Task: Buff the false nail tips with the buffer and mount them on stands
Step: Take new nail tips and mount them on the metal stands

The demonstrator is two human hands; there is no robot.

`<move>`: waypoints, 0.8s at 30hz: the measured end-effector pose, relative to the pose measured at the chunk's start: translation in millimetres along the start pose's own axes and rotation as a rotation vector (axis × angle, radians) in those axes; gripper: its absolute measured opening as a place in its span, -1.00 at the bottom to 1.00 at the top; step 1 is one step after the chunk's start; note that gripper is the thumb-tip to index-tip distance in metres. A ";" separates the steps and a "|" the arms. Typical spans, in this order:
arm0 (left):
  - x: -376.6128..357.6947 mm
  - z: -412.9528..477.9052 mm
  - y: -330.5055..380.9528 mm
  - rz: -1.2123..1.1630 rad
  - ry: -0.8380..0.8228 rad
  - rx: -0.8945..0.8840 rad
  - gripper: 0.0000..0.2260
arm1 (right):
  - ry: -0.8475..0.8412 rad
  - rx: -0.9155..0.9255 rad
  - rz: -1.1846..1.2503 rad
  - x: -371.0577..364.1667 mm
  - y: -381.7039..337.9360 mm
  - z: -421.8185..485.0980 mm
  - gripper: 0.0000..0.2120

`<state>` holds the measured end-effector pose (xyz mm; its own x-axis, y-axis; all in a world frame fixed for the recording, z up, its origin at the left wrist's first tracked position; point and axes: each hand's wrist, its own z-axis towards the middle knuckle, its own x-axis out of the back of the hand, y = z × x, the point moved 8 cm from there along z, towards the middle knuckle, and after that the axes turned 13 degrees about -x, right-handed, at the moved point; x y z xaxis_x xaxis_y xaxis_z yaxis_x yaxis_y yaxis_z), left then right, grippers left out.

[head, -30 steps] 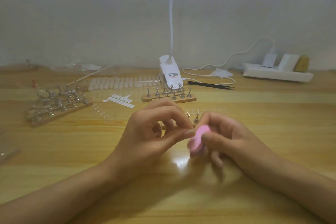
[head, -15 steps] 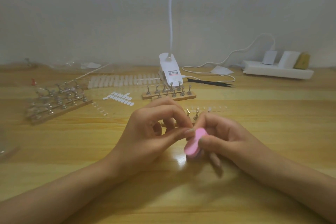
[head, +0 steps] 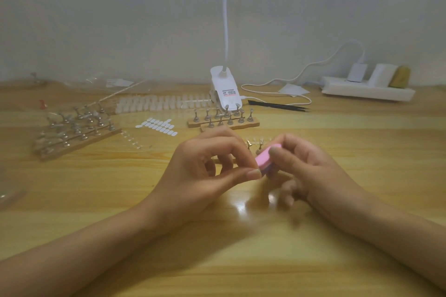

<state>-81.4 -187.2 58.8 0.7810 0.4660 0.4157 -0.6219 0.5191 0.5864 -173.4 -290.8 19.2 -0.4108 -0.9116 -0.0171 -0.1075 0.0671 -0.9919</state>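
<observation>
Over the table (head: pixel 96 188), curled right fingers (head: pixel 277 153) pinch buffer (head: pixel 261 159).

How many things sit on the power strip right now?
3, in a row on the power strip: a white adapter at the left, a white block in the middle, a yellowish-brown one rightmost. None seems hidden.

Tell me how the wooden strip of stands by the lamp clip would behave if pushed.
Pushed low, the wooden strip probably slides; the table looks glossy. Its base seems narrow under tall stands, so a high push may tip it.
</observation>
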 end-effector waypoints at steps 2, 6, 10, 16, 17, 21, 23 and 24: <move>1.5 -0.9 -5.2 -0.051 0.017 0.066 -0.90 | 0.075 -0.014 0.084 11.0 2.4 1.2 -0.80; 8.9 -8.4 -27.3 -0.275 0.097 0.302 -0.84 | 0.127 0.090 0.002 17.0 -9.0 -4.1 -0.72; 10.3 -10.1 -34.5 -0.362 0.116 0.369 -0.82 | 0.330 0.139 -0.270 47.1 -27.8 -7.9 -0.66; 11.3 -10.9 -37.0 -0.377 0.118 0.386 -0.81 | 0.465 -0.015 -0.794 91.5 -35.9 -2.8 -0.63; 11.5 -10.8 -36.8 -0.376 0.114 0.385 -0.81 | 0.444 -0.082 -0.872 96.1 -32.1 -0.8 -0.60; 5.4 -8.3 -30.1 -0.383 0.033 0.352 -0.87 | 0.411 -0.139 -1.199 94.4 -37.6 -3.9 -0.55; 0.5 -8.0 -26.7 -0.387 -0.010 0.338 -0.88 | 0.353 0.140 -1.094 62.5 -61.7 -12.1 -0.64; -1.8 -7.5 -25.4 -0.390 -0.024 0.337 -0.89 | 0.279 0.271 -0.965 41.7 -71.1 -18.0 -0.69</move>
<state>-67.4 -195.9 37.9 0.9548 0.2649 0.1349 -0.2339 0.3896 0.8908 -199.2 -326.3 91.3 -0.4566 -0.4011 0.7942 -0.3091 -0.7655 -0.5643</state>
